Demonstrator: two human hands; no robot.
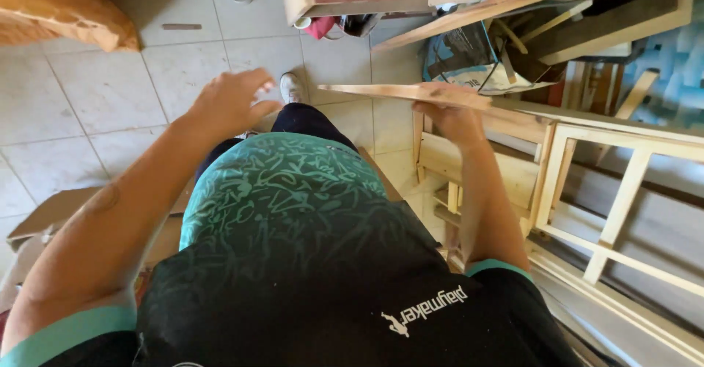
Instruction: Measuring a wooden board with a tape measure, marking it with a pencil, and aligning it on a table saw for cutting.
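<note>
Head view: I'm looking straight down past my shirt at the tiled floor (88, 96). My right hand (455, 118) is gripping a thin wooden strip (381, 92), holding it level above the pale wooden frame (587, 184) that is leaning at my right. As far as I can judge, the strip is not yet sitting on the frame, so fitting it is what's left. My left hand (231, 103) is hovering empty over the floor, fingers loosely curled, arm stretching forward, elbow bent.
</note>
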